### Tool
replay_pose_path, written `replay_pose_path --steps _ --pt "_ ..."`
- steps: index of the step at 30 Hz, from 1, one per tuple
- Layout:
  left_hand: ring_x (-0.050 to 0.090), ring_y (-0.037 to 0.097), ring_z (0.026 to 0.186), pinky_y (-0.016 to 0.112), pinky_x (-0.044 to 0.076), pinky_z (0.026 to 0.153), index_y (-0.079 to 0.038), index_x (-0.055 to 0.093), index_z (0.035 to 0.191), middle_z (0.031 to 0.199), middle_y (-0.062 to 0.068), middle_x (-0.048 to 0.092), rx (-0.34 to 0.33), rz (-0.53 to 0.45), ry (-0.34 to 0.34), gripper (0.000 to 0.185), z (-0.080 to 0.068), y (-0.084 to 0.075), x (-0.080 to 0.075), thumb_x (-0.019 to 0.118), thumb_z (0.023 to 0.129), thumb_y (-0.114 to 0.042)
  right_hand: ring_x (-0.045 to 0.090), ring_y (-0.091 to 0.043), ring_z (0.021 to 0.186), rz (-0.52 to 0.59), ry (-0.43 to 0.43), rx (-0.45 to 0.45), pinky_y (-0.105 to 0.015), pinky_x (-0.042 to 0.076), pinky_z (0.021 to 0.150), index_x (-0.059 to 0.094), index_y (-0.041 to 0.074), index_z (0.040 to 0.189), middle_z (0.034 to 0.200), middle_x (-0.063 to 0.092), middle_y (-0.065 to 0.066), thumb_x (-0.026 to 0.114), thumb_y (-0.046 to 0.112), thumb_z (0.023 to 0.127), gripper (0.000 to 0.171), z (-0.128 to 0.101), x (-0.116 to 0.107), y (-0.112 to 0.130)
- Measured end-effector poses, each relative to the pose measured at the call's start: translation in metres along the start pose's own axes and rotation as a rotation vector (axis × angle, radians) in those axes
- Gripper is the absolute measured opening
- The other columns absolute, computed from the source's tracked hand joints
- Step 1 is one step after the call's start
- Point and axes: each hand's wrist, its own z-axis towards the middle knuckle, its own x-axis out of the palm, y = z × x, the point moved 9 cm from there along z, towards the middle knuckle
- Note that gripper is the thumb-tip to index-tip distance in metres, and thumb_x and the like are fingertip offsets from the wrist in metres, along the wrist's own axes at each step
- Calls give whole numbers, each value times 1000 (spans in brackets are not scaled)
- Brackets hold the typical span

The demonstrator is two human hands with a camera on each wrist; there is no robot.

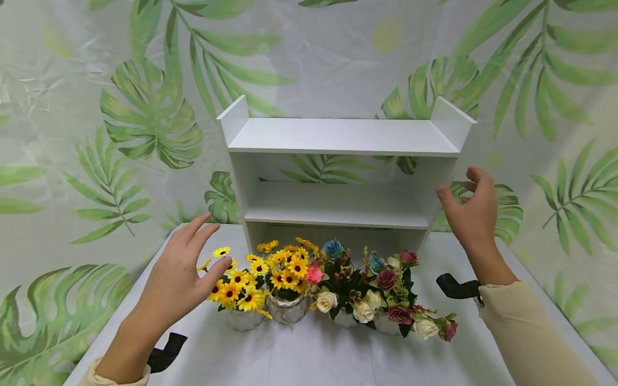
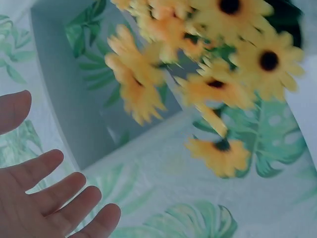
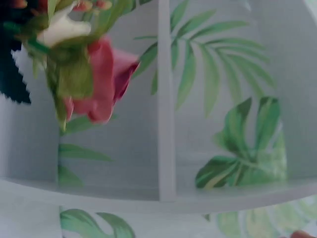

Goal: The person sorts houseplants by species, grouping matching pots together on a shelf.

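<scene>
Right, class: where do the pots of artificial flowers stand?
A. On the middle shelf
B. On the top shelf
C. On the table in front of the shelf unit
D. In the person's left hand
C: the pots of artificial flowers stand in a row on the table, in front of the white shelf unit, whose shelves are bare.

So the shelf (image 1: pixel 345 171) sits at the back of the bench (image 1: pixel 314 354), with the pots of flowers lined up right in front of it: sunflowers (image 1: pixel 260 276) on the left, roses (image 1: pixel 381 289) on the right. Left hand (image 1: pixel 181 273) is just beside the sunflowers, right hand (image 1: pixel 470 212) by the shelf's right side.
</scene>
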Motion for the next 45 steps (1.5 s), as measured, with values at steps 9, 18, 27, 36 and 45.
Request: replay_pose_path --steps 9,18,27,36,45 --pt "48 50 125 66 42 95 1 58 128 144 25 49 -67 -49 2 54 -13 34 -1 79 81 -14 50 -49 130 -44 159 -14 -68 46 97 28 6 154 151 43 -25 49 36 100 65 12 26 -12" --pt "48 47 128 65 45 93 1 59 128 144 25 50 -183 -98 67 47 -27 70 8 74 87 -17 61 -43 118 -26 76 13 -61 51 93 47 3 142 136 58 -26 49 30 99 50 21 27 -19" --pt "54 39 125 55 53 92 -4 56 135 143 19 54 -367 -211 227 45 -48 101 31 63 98 -29 56 -44 127 7 121 70 -63 48 99 44 4 145 144 53 -23 51 32 98 55 23 31 -23" --pt "61 15 111 35 56 93 0 44 142 147 22 48 -885 -628 435 44 -102 145 115 36 108 -27 56 -44 125 -4 136 69 -64 48 98 43 4 144 143 52 -24 49 32 99 54 22 34 -24" --pt "56 35 121 50 51 97 6 36 147 140 28 53 -866 -561 578 66 -119 128 164 62 86 0 57 -43 121 -35 119 58 -62 49 96 45 3 143 138 56 -26 49 32 99 53 22 33 -26"
